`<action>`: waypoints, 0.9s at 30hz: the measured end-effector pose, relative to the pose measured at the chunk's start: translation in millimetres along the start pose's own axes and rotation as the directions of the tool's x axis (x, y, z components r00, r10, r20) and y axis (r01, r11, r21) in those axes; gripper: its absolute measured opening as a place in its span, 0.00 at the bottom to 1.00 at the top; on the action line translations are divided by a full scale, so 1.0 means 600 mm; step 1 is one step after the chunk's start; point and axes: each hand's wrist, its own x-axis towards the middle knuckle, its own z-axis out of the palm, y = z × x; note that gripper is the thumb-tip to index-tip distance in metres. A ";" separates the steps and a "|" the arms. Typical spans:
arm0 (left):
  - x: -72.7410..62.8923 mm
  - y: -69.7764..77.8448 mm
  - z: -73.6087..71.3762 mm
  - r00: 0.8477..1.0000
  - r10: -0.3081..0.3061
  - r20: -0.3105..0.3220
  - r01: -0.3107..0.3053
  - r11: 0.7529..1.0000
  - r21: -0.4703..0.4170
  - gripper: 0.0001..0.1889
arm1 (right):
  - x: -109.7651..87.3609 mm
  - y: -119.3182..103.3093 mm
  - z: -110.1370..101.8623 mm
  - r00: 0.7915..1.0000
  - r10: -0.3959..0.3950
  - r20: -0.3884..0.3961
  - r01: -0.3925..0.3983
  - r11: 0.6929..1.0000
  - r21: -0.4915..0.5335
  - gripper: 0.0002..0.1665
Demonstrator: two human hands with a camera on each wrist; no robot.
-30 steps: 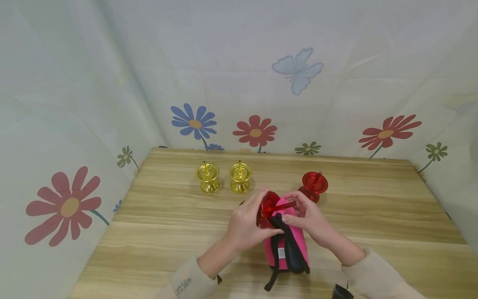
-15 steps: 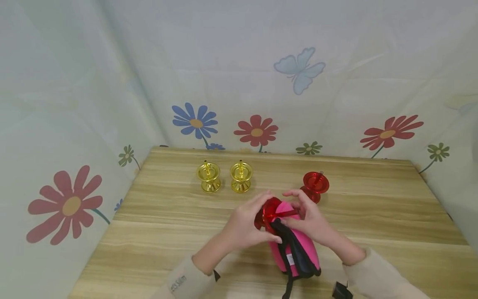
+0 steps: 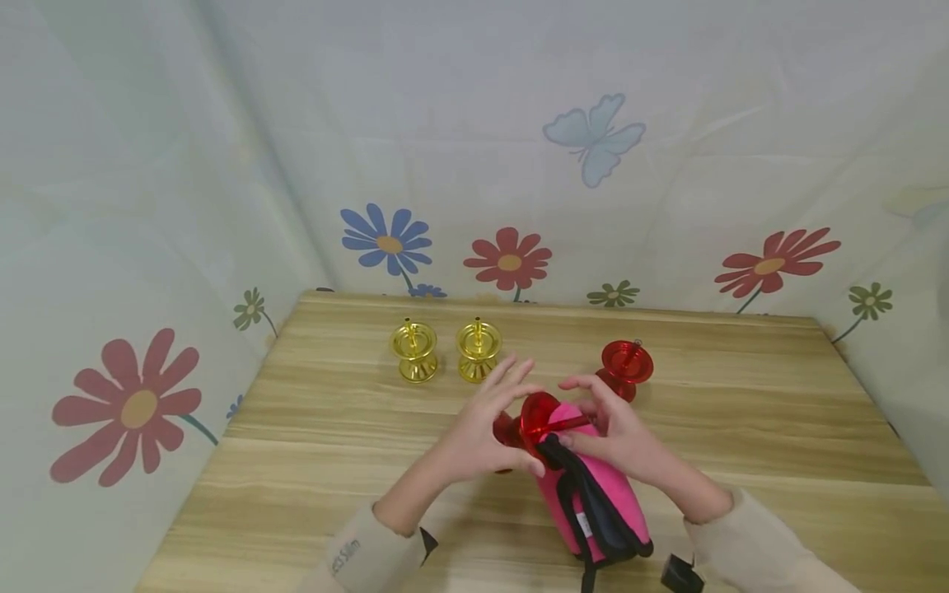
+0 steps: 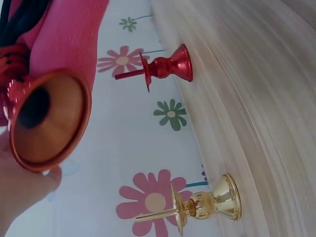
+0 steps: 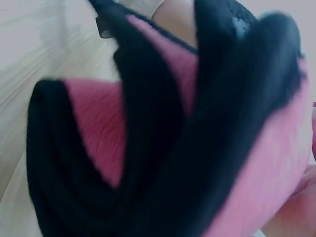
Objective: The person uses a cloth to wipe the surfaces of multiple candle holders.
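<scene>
A red candle holder (image 3: 535, 409) lies on its side between the hands, its spike pointing right across a pink fleece piece with black trim (image 3: 617, 487). My left hand (image 3: 478, 441) is spread around the holder's dish, fingers extended above it and thumb below. In the left wrist view the holder's hollow base (image 4: 61, 126) faces the camera, the thumb near its rim. My right hand (image 3: 621, 432) pinches the fleece piece against the holder's spike, thumb on the fabric and fingers at the spike's end. Pink fabric and black straps (image 5: 153, 98) fill most of the right wrist view.
Two gold candle holders (image 3: 413, 352) stand upright at the back left of the wooden table (image 3: 334, 461). Another red candle holder (image 3: 626, 366) stands just beyond the right hand. A flower-printed cloth (image 3: 667, 206) hangs behind the table.
The left fingers have loosened and spread away from the red candle holder. The fleece piece's lower end has swung to the right, and the right hand keeps its hold.
</scene>
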 end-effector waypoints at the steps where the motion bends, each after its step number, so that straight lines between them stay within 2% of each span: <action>1: 0.000 -0.003 -0.003 0.999 0.001 0.038 0.001 0.999 -0.037 0.42 | 0.000 -0.001 0.000 1.000 0.000 0.019 0.000 1.000 0.006 0.31; 4: 0.001 -0.014 -0.009 0.987 -0.001 0.162 0.026 0.989 -0.149 0.40 | 0.000 -0.003 0.000 0.997 -0.020 0.076 0.018 1.000 0.024 0.34; 6: 0.001 -0.022 -0.010 0.982 -0.010 0.190 0.049 0.978 -0.201 0.40 | 0.001 -0.002 0.000 0.995 -0.032 0.089 0.031 0.999 0.018 0.34; 8: 0.000 -0.026 -0.006 0.990 -0.028 0.140 0.059 0.972 -0.227 0.38 | 0.001 -0.001 0.000 0.996 -0.049 0.073 0.049 0.999 0.000 0.32; 10: -0.003 -0.027 0.001 0.999 -0.006 0.033 0.013 0.978 -0.207 0.37 | 0.002 0.000 0.000 0.999 -0.043 0.032 0.044 0.999 -0.026 0.31; 11: -0.005 -0.027 0.005 0.999 0.018 -0.030 -0.023 0.986 -0.167 0.37 | 0.002 0.000 0.000 0.999 -0.031 0.014 0.031 0.999 -0.031 0.30; 14: -0.011 -0.025 0.018 0.982 0.110 -0.152 -0.113 0.994 -0.010 0.35 | 0.002 -0.001 0.000 1.000 0.026 -0.006 -0.026 1.000 -0.006 0.30; 15: -0.012 -0.025 0.021 0.975 0.141 -0.172 -0.136 0.990 0.038 0.35 | 0.001 -0.002 0.000 0.999 0.045 -0.004 -0.045 0.999 0.006 0.31; 17: -0.014 -0.024 0.025 0.971 0.154 -0.182 -0.140 0.986 0.086 0.34 | 0.001 -0.002 0.000 0.997 0.074 0.006 -0.074 0.997 0.031 0.31; 20: -0.015 -0.021 0.023 0.986 0.098 -0.133 -0.095 0.995 0.026 0.31 | -0.001 0.000 0.001 0.995 0.093 0.023 -0.094 0.994 0.046 0.32; 23: -0.014 -0.019 0.016 1.000 0.002 -0.020 -0.003 0.998 -0.062 0.30 | -0.003 0.004 0.002 0.994 0.098 0.048 -0.101 0.994 0.047 0.32; 25: -0.011 -0.021 0.010 0.995 -0.056 0.084 0.068 0.987 -0.147 0.29 | -0.004 0.005 0.003 0.993 0.090 0.074 -0.093 0.995 0.043 0.33; 27: -0.010 -0.024 0.005 0.982 -0.102 0.158 0.135 0.968 -0.211 0.29 | -0.004 0.006 0.004 0.991 0.093 0.097 -0.097 0.994 0.044 0.34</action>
